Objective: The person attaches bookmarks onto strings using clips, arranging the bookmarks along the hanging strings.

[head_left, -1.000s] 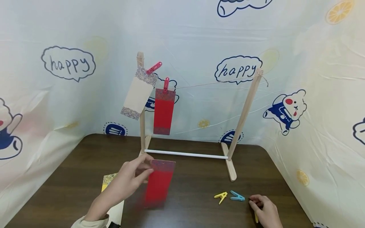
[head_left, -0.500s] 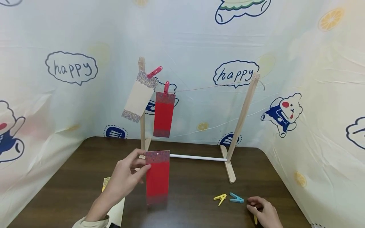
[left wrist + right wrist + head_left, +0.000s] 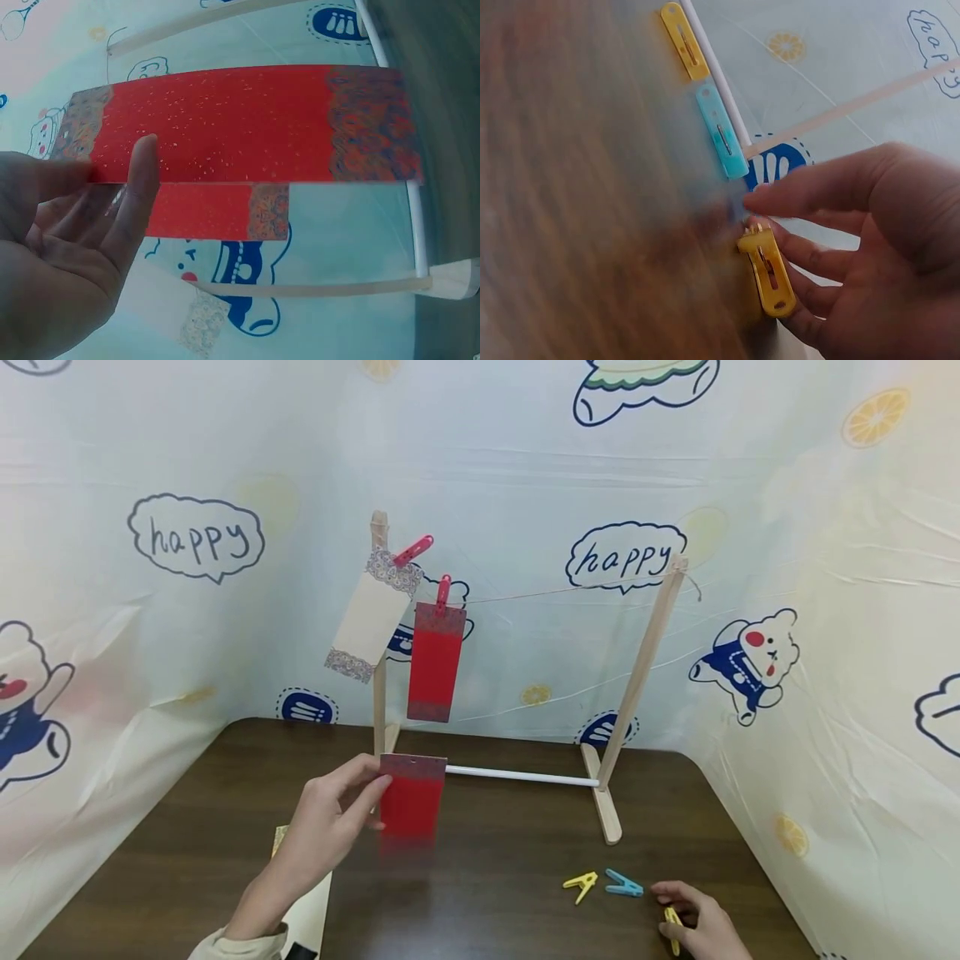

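My left hand [image 3: 318,831] pinches a red card [image 3: 412,797] with patterned ends by its upper left edge, thumb in front and fingers behind. The card's lower part is blurred in the head view. At the table's right front, my right hand [image 3: 703,920] has its fingers and thumb curled about a yellow clothespin [image 3: 771,274]. A blue clothespin [image 3: 624,883] and a second yellow clothespin [image 3: 582,882] lie just left of this hand. Behind the held card, a similar red card [image 3: 435,664] hangs from a string by a pink clothespin [image 3: 443,593].
A wooden stand has two posts, the right post [image 3: 648,668] leaning outward, joined by a white rod [image 3: 525,775]. A cream card [image 3: 371,618] with patterned ends hangs tilted near the left post. Another card [image 3: 309,918] lies partly under my left forearm.
The red card in my left hand has risen and shifted slightly left, its lower end now tipping away. My right hand's fingers have shifted, and more of the yellow clothespin shows.
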Motion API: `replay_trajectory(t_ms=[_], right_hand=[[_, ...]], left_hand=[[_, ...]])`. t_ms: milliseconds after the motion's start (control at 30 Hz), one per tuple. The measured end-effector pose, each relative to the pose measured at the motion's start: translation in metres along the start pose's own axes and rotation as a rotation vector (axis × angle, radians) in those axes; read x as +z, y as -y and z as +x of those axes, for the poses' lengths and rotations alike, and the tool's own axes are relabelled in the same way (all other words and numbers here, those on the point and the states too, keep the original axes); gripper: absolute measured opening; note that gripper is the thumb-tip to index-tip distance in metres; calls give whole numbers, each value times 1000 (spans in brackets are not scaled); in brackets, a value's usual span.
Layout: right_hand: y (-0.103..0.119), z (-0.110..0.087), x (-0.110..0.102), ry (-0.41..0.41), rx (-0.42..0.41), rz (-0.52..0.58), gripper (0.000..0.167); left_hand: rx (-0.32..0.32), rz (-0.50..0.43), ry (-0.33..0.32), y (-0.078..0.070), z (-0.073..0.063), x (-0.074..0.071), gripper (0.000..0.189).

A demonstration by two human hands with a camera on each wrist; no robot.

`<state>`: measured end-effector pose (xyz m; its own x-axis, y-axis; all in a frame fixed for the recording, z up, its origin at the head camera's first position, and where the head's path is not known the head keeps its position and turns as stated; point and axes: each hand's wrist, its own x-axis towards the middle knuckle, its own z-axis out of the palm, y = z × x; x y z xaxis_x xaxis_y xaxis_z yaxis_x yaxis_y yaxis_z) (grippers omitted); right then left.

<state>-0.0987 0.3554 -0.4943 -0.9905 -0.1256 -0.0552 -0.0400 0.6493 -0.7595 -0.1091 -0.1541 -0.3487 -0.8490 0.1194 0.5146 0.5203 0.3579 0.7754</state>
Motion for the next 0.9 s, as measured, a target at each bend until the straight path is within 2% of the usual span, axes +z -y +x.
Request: replay_trajectory(t_ms=[133,400,533,733,833,900], right_hand=[[-1,0,1,-6,20,27,39],[7,0,5,-116,101,-2,32],[11,0,5,-164,132,-6,30],[16,1,6,-223,198,31,30],[20,1,7,-260,184,60,27],[23,0,7,-287,135,102,26]], left_hand=[[4,-41,-9,-2,0,1,23],[-42,-91,7,0,0,6,21],[-24,-99,14,1,0,9,20],[-33,-90,24,1,0,12,21],[-18,-81,28,2,0,13,21],[-11,-71,29,4,0,14,21]])
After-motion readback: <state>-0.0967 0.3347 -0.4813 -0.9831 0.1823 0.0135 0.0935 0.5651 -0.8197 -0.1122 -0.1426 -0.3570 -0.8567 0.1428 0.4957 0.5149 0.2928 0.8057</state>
